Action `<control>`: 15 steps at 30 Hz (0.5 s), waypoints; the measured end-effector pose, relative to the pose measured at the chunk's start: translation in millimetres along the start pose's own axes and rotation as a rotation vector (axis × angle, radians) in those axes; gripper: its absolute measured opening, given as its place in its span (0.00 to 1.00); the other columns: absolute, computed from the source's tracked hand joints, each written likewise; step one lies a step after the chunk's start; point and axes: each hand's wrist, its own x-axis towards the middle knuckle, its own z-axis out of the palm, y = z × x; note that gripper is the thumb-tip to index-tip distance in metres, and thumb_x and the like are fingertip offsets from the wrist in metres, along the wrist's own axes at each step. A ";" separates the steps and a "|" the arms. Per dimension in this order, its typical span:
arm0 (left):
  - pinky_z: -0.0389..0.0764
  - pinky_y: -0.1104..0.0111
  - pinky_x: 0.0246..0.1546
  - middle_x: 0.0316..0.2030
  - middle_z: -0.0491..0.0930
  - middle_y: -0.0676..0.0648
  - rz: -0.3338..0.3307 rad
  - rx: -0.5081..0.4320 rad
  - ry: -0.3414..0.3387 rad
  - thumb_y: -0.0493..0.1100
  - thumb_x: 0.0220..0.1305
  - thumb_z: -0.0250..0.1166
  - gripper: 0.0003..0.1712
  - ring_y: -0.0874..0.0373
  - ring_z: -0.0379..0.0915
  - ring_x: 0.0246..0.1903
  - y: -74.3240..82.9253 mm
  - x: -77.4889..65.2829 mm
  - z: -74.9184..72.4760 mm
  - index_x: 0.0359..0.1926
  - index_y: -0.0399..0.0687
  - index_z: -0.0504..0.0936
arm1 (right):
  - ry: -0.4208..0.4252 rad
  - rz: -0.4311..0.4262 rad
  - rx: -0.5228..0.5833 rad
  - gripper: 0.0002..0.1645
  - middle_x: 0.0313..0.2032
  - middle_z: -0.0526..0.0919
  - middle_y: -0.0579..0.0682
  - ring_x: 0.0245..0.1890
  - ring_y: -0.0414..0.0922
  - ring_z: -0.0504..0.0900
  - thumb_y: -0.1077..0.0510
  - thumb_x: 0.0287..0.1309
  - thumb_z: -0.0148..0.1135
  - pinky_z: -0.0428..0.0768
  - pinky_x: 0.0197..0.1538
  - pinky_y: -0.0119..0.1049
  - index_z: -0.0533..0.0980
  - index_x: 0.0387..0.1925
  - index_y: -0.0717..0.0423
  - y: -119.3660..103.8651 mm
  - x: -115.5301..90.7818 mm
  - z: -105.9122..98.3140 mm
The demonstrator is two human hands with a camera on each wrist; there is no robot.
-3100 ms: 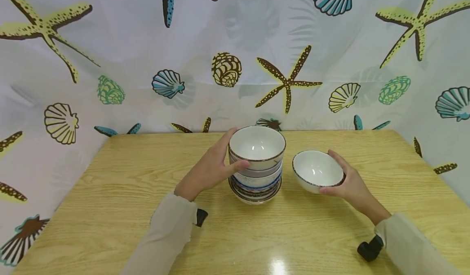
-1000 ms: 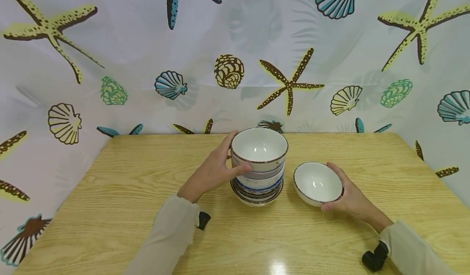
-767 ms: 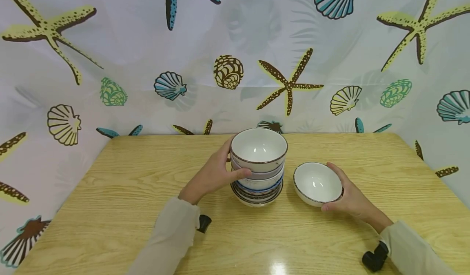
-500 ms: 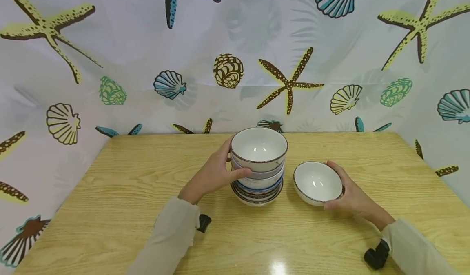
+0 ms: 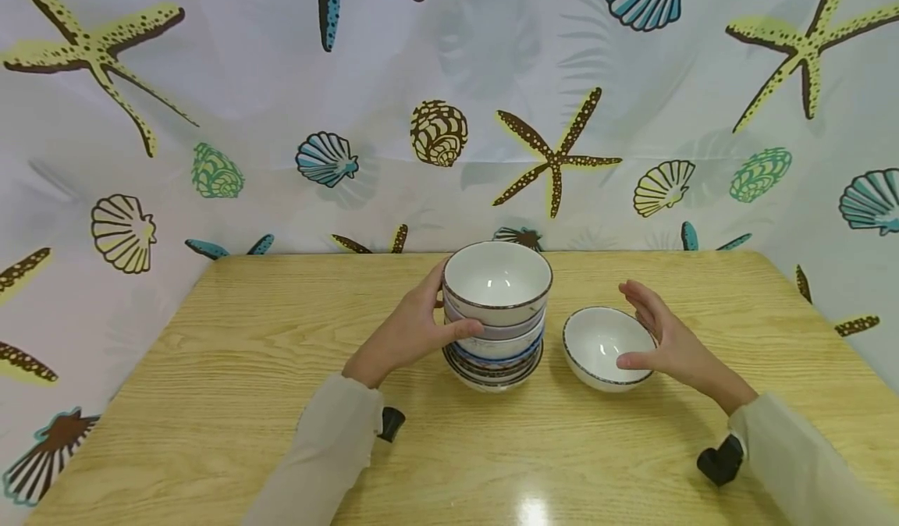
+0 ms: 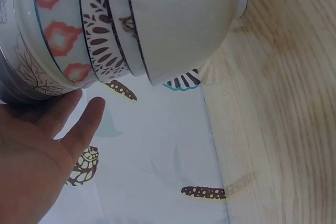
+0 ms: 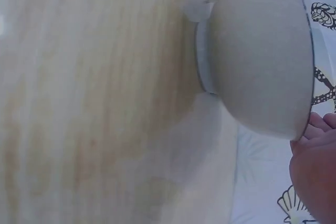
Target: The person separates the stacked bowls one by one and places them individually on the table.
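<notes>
Head view, looking down: we see a person's two hands among bowls on a pale wooden table [image 5: 246, 401]. The left hand [image 5: 403, 329] is wrapped round an upright stack of bowls [image 5: 499, 348] near the middle, thumb across the front, fingers round the far side. The right hand [image 5: 673, 346] is spread, thumb and fingers parted at the right rim of a loose bowl [image 5: 598, 339]; we cannot tell whether it touches. This bowl sits upright, just right of the stack and apart from it.

To do this well, we would brace the tall stack lightly, without squeezing it sideways, and move the right fingers clear of the rim's edge so nothing gets nudged.

The loose bowl is glossy white inside, thinly edged in dark brown; the right wrist view shows a plain cream outside. The stack's top bowl [image 5: 497, 276] is similar. Below it we find lilac and blue bands, and, from the left wrist, red motifs and brown petals.
</notes>
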 end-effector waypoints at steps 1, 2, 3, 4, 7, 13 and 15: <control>0.67 0.47 0.62 0.71 0.57 0.45 0.000 -0.001 -0.001 0.76 0.44 0.63 0.65 0.47 0.55 0.69 0.2 0.1 -0.1 0.75 0.55 0.45 | -0.001 -0.005 -0.008 0.64 0.74 0.44 0.62 0.73 0.61 0.41 0.65 0.46 0.73 0.53 0.59 0.07 0.39 0.74 0.61 -1.6 1.9 -0.8; 0.68 0.47 0.62 0.70 0.57 0.45 -0.003 -0.002 -0.001 0.77 0.44 0.63 0.65 0.47 0.55 0.69 0.3 0.3 -0.2 0.75 0.55 0.45 | -0.002 -0.011 -0.021 0.63 0.74 0.45 0.62 0.73 0.61 0.41 0.65 0.47 0.72 0.52 0.59 0.07 0.39 0.74 0.61 -3.6 3.7 -1.6; 0.68 0.48 0.62 0.70 0.58 0.45 -0.004 -0.002 -0.002 0.77 0.43 0.62 0.65 0.47 0.55 0.69 0.4 0.5 -0.3 0.75 0.55 0.45 | -0.005 -0.017 -0.031 0.63 0.73 0.45 0.62 0.73 0.61 0.41 0.64 0.47 0.72 0.52 0.60 0.07 0.39 0.74 0.61 -5.5 5.6 -2.3; 0.68 0.48 0.62 0.70 0.58 0.46 -0.006 -0.003 -0.003 0.78 0.42 0.62 0.66 0.48 0.56 0.69 0.6 0.6 -0.5 0.75 0.56 0.45 | -0.010 -0.021 -0.040 0.63 0.74 0.45 0.62 0.73 0.60 0.42 0.64 0.48 0.72 0.52 0.60 0.07 0.39 0.74 0.61 -7.5 7.2 -3.0; 0.68 0.49 0.61 0.70 0.58 0.46 -0.005 -0.004 -0.004 0.79 0.41 0.61 0.66 0.48 0.56 0.68 0.4 0.9 -0.9 0.75 0.56 0.45 | -0.027 -0.044 -0.059 0.62 0.73 0.45 0.62 0.73 0.61 0.43 0.63 0.49 0.72 0.52 0.60 0.07 0.39 0.74 0.60 -15.2 12.6 -4.3; 0.69 0.49 0.61 0.69 0.59 0.46 -0.005 -0.004 -0.005 0.80 0.40 0.60 0.67 0.49 0.57 0.68 -0.7 1.2 -1.0 0.75 0.55 0.47 | -0.060 -0.078 -0.038 0.62 0.74 0.44 0.61 0.73 0.60 0.43 0.63 0.50 0.71 0.53 0.61 0.08 0.39 0.74 0.59 -34.2 24.4 -5.4; 0.69 0.49 0.61 0.69 0.59 0.46 -0.006 -0.008 -0.009 0.80 0.40 0.60 0.67 0.48 0.57 0.68 -0.8 0.8 -0.8 0.75 0.55 0.46 | -0.069 -0.077 -0.033 0.62 0.74 0.44 0.60 0.74 0.59 0.42 0.63 0.50 0.71 0.53 0.63 0.11 0.39 0.74 0.59 -40.7 28.3 -5.0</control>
